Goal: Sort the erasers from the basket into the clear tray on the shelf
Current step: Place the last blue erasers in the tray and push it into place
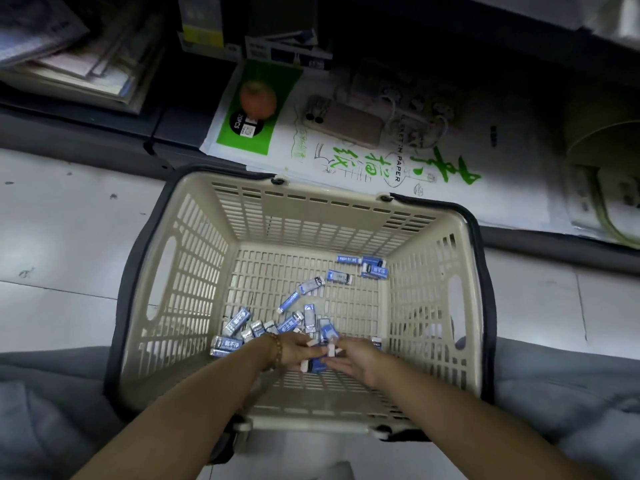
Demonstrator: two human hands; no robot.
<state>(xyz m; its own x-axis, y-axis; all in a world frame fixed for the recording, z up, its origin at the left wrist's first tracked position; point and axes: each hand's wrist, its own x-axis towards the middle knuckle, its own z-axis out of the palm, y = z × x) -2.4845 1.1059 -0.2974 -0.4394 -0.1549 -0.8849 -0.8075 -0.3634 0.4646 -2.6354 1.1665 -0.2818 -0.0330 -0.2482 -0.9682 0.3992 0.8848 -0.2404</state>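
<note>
Fingers (311, 344) pinch erasers (317, 366) in the basket (311, 216); phone (346, 124) beyond

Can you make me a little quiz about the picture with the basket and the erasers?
1. True or false: the left hand and the right hand are both reaching inside the basket.
2. The wrappers on the erasers are mostly: A red, B blue, C green.
3. Which wrist wears the bead bracelet?
Key: 1 true; 2 B; 3 left.
</note>
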